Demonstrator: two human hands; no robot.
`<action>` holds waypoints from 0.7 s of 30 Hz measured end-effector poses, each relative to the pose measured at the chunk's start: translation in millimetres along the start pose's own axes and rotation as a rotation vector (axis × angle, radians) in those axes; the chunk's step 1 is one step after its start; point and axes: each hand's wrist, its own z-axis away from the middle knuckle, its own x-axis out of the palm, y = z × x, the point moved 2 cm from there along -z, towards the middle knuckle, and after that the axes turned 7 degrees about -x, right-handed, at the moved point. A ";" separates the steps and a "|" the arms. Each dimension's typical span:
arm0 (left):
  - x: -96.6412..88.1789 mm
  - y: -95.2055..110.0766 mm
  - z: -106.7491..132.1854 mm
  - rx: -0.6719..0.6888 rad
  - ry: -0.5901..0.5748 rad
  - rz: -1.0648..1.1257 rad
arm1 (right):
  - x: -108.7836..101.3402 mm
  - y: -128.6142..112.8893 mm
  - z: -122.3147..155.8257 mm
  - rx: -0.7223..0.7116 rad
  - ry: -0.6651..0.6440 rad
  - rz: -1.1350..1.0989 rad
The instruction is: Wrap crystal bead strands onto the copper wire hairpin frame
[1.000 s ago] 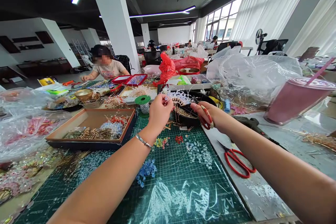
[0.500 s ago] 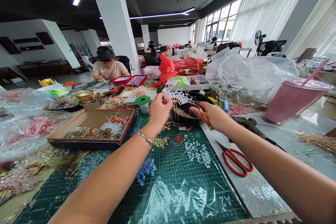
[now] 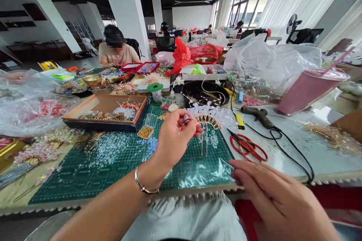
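My left hand [image 3: 177, 133], with a silver bangle at the wrist, pinches one end of a hair comb [image 3: 207, 121]. Pale, clear petal-like beads fan out along its gold-coloured top, and two long thin prongs hang down. My right hand [image 3: 274, 192] is low at the front right, apart from the comb; its fingers are drawn together, and whatever they may hold is hidden. Beyond it, red-handled scissors [image 3: 249, 147] lie at the mat's edge, with a dark-tipped tool [image 3: 236, 135] against them. Beneath the comb spreads a green cutting mat [image 3: 118, 175].
An open box [image 3: 104, 122] of beaded pieces stands at left, near a small case of gold beads [image 3: 145, 132]. Behind the comb is a black pan [image 3: 192, 92]. A glue gun [image 3: 260, 116] with its cord and a pink drink cup [image 3: 308, 92] occupy the right. A co-worker [image 3: 118, 51] sits opposite.
My right hand has come back toward me, and the pliers it held are out of it. My left hand has brought the comb lower and nearer. The view has shifted.
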 end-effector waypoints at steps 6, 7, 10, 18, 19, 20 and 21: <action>10.9 -21.6 74.6 -0.018 -0.015 -0.156 | 17.5 -55.5 3.2 0.320 0.074 -0.386; 9.6 -24.7 83.4 -0.022 -0.008 -0.185 | 21.4 -56.2 6.1 0.326 0.087 -0.425; 5.0 -31.9 102.7 -0.056 -0.006 -0.222 | 24.5 -59.4 19.9 0.228 0.214 -0.373; 2.6 -36.1 126.5 -0.220 -0.109 -0.009 | 13.3 -72.7 47.6 -0.030 0.304 -0.155; 2.4 -35.8 129.0 -0.218 -0.116 -0.016 | 13.6 -73.6 48.6 -0.043 0.281 -0.142; 2.3 -35.5 131.5 -0.217 -0.124 -0.033 | 14.3 -74.5 49.3 -0.052 0.262 -0.132; 2.2 -35.2 134.0 -0.216 -0.134 -0.056 | 14.9 -75.6 49.8 -0.062 0.249 -0.126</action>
